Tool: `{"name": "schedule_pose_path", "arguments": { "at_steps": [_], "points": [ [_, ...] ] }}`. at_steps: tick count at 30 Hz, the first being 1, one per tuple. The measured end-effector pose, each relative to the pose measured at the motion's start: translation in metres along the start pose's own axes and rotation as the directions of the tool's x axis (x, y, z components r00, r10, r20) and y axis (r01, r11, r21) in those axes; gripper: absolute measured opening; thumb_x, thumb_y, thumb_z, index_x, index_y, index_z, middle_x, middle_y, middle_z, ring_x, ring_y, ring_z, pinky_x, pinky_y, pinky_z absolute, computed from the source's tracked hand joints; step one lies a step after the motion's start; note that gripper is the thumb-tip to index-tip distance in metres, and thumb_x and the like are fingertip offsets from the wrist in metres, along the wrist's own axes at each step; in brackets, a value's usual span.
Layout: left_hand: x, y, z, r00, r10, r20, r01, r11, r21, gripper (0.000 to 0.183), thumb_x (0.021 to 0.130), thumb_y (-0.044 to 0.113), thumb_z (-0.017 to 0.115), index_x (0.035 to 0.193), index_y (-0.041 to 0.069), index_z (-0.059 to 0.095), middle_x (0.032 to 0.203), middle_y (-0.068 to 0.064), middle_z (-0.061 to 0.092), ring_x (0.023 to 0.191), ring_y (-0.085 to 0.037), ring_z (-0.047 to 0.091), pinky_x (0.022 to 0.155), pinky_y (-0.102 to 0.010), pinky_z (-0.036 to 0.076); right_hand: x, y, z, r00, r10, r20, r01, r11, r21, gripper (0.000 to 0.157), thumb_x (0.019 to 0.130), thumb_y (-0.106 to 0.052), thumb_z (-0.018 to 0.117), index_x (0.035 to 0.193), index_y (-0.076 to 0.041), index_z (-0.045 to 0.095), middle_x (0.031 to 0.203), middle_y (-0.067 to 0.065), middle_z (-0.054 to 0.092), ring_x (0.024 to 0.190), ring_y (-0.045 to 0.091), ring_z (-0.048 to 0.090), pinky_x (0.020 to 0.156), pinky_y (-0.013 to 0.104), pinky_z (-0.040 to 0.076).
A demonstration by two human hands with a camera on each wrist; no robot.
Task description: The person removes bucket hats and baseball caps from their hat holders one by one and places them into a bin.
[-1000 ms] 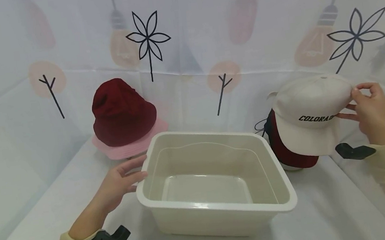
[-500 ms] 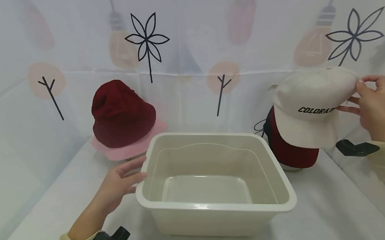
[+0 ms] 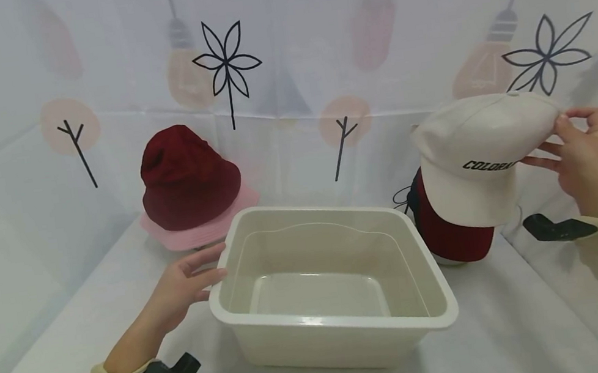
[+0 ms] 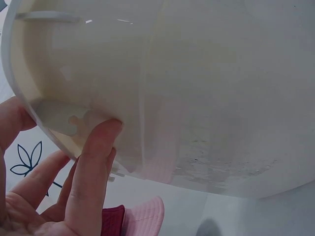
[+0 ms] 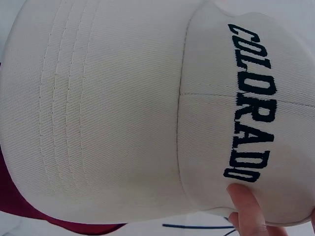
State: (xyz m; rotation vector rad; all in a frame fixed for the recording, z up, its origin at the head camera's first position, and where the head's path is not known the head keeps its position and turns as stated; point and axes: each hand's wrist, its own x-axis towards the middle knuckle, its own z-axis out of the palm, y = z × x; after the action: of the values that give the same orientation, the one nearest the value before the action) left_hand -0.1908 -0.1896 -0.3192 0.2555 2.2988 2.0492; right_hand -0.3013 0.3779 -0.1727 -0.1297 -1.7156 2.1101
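Note:
My right hand [image 3: 586, 157] pinches the side of the crown of a cream baseball cap [image 3: 471, 142] with dark COLORADO lettering. The cap [image 5: 133, 113] is raised at the right, its brim overlapping a dark red cap brim [image 3: 462, 238] below. In the right wrist view, one fingertip [image 5: 244, 199] lies on the front panel beside the lettering. My left hand [image 3: 175, 293] rests against the left rim of a cream plastic tub [image 3: 329, 355], fingers fairly straight. The left wrist view shows a finger [image 4: 96, 157] against the tub's outer wall [image 4: 206, 88], under the rim.
Behind the tub at the left, a dark red bucket hat [image 3: 187, 181] sits on a pink hat [image 3: 183, 239]. A white cloth covers the table [image 3: 86, 309], and a printed curtain [image 3: 272, 48] hangs close behind. A thin dark cord loop [image 3: 401, 197] shows beside the caps.
My right hand has lifted the cream cap upward, baring more of the dark red cap beneath. My left hand stays at the tub's rim. The view has shifted very slightly.

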Motion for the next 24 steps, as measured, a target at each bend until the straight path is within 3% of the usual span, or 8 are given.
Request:
{"name": "schedule_pose_path", "arguments": {
  "at_steps": [6,14,24],
  "points": [
    [0.0,-0.001,-0.001,1.0,0.008,0.008,-0.008,1.0,0.009,0.058,0.086,0.016,0.066,0.138,0.002,0.043,0.137,-0.019,0.044,0.12,-0.037,0.047,0.082,-0.046,0.05,-0.01,-0.003,0.007,0.996,-0.017,0.082,0.011,0.997,0.083,0.033,0.086,-0.025,0.064,0.107,-0.024,0.039,0.118,-0.005,0.042,0.07,0.015,0.064,0.045,0.035,0.053],
    [-0.003,0.0,0.0,1.0,0.008,-0.005,-0.008,0.999,0.033,0.058,0.087,0.018,0.066,0.138,0.003,0.043,0.137,-0.02,0.044,0.121,-0.039,0.045,0.082,-0.047,0.05,-0.029,-0.003,0.021,0.969,-0.031,0.244,-0.02,0.978,0.206,0.036,0.084,-0.02,0.066,0.108,-0.019,0.038,0.114,-0.002,0.052,0.072,0.023,0.066,0.05,0.038,0.054],
    [-0.002,0.002,0.001,1.0,0.002,-0.01,-0.001,0.999,0.046,0.058,0.087,0.018,0.066,0.138,0.003,0.043,0.138,-0.02,0.043,0.121,-0.04,0.045,0.083,-0.05,0.049,-0.048,0.001,0.043,0.945,-0.062,0.322,-0.023,0.968,0.251,0.031,0.086,-0.017,0.063,0.106,-0.014,0.04,0.107,0.003,0.051,0.07,0.024,0.064,0.055,0.038,0.055]
  ]
}}
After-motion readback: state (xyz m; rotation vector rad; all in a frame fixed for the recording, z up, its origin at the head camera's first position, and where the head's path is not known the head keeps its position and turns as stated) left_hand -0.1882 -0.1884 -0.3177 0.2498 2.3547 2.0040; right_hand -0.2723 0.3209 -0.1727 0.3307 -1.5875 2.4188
